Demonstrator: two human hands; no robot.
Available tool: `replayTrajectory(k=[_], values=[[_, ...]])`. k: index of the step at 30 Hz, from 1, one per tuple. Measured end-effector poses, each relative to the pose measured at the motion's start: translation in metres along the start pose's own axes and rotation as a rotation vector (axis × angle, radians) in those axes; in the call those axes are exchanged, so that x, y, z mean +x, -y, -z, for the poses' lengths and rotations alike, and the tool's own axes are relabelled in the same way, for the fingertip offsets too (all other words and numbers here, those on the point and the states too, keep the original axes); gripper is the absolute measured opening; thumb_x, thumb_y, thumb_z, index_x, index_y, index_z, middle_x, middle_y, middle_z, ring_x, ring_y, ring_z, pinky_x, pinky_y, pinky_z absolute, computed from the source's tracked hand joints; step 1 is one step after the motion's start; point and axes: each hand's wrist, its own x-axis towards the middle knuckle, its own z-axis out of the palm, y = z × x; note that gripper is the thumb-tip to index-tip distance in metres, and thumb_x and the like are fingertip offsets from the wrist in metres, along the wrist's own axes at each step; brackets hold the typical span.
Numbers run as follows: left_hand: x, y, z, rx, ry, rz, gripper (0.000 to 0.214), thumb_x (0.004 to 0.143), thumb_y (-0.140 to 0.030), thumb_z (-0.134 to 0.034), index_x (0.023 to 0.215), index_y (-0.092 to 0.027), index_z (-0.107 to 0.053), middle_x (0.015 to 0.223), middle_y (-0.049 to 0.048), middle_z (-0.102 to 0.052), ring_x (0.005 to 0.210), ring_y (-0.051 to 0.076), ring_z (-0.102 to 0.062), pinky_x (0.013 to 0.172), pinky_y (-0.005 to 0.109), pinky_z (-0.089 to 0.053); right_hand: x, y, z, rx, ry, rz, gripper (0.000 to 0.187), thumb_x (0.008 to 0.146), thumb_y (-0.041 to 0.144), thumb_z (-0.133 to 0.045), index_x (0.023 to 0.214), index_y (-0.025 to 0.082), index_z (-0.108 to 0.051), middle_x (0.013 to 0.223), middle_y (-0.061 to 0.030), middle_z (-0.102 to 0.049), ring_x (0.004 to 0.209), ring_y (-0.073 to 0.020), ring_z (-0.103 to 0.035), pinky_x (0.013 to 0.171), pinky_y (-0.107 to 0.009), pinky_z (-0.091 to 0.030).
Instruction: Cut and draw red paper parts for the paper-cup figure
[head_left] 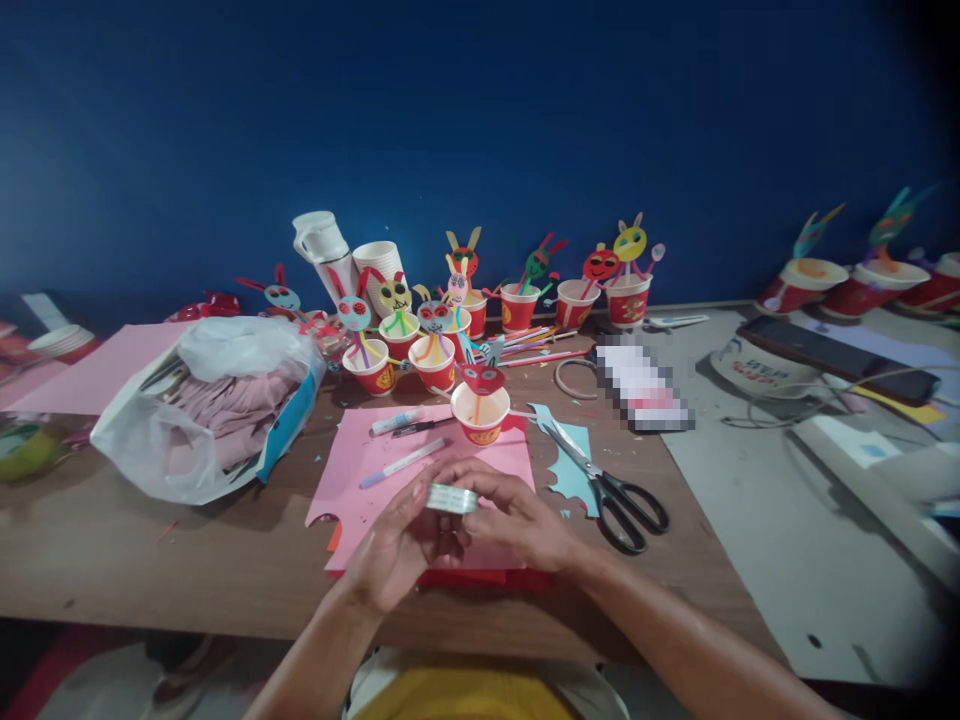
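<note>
A small roll of tape (451, 498), pale and shiny, is held between my two hands above the pink paper (480, 545). My left hand (394, 548) grips its left side, thumb at the edge. On the other side, the fingers of my right hand (525, 525) curl round the roll; some fingertips are hidden behind it. Just beyond stands a paper cup (484, 418) with a red paper rabbit face (482, 379) on it. Markers (405, 462) lie on the paper to the left. Black-handled scissors (600, 480) rest on a cut light-blue sheet (571, 445) at right.
Several red-and-white cups (369, 368) with paper animal figures line the back, before a blue wall (480, 120). A plastic bag (161, 450) with pink cloth sits at left. At right are a blurred-out phone-like object (645, 385), a cable (750, 410) and a dark phone (840, 358).
</note>
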Motion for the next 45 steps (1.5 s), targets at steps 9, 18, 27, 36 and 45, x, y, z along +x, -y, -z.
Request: replayTrajectory(k=[9, 18, 27, 36, 45], values=[[-0.001, -0.002, -0.001, 0.026, 0.108, 0.019, 0.055, 0.083, -0.04, -0.055, 0.133, -0.024, -0.04, 0.081, 0.0068, -0.064, 0.063, 0.017, -0.062, 0.051, 0.025, -0.05, -0.001, -0.001, 0.0, 0.167, 0.041, -0.047, 0.019, 0.079, 0.034, -0.063, 0.078, 0.015, -0.063, 0.111, -0.0074, -0.051, 0.085, -0.0173, -0.059, 0.078, -0.034, -0.05], [0.0, 0.0, -0.011, 0.271, 0.013, -0.107, 0.051, 0.082, -0.034, -0.059, 0.129, -0.024, -0.044, 0.108, 0.0103, -0.058, 0.076, 0.019, -0.06, 0.056, 0.026, -0.051, 0.0, -0.007, -0.002, -0.059, -0.109, 0.005, 0.016, 0.073, 0.025, -0.064, 0.064, 0.017, -0.054, 0.103, -0.006, -0.057, 0.1, -0.0222, -0.053, 0.086, -0.036, -0.042], [0.002, 0.0, -0.009, 0.002, 0.088, -0.048, 0.044, 0.085, -0.039, -0.052, 0.125, -0.022, -0.049, 0.079, 0.0058, -0.065, 0.061, 0.018, -0.062, 0.052, 0.028, -0.05, -0.002, 0.0, -0.001, 0.033, -0.02, -0.052, 0.021, 0.081, 0.037, -0.061, 0.087, 0.017, -0.065, 0.118, -0.0084, -0.054, 0.092, -0.0193, -0.059, 0.078, -0.034, -0.05], [0.0, 0.0, -0.005, -0.065, 0.129, 0.043, 0.041, 0.088, -0.04, -0.043, 0.118, -0.016, -0.055, 0.077, 0.0083, -0.068, 0.06, 0.02, -0.063, 0.048, 0.028, -0.049, 0.0, 0.015, 0.0, -0.217, 0.052, 0.054, 0.023, 0.085, 0.037, -0.057, 0.095, 0.019, -0.066, 0.109, -0.0082, -0.058, 0.109, -0.0232, -0.051, 0.094, -0.039, -0.042], [-0.008, 0.0, -0.001, 0.276, -0.047, -0.051, 0.048, 0.08, -0.031, -0.062, 0.126, -0.022, -0.05, 0.095, 0.0079, -0.062, 0.066, 0.014, -0.058, 0.053, 0.022, -0.047, 0.002, 0.015, -0.001, -0.423, 0.089, 0.103, 0.012, 0.079, 0.021, -0.064, 0.09, 0.018, -0.066, 0.11, -0.0085, -0.056, 0.109, -0.0206, -0.05, 0.094, -0.035, -0.04]])
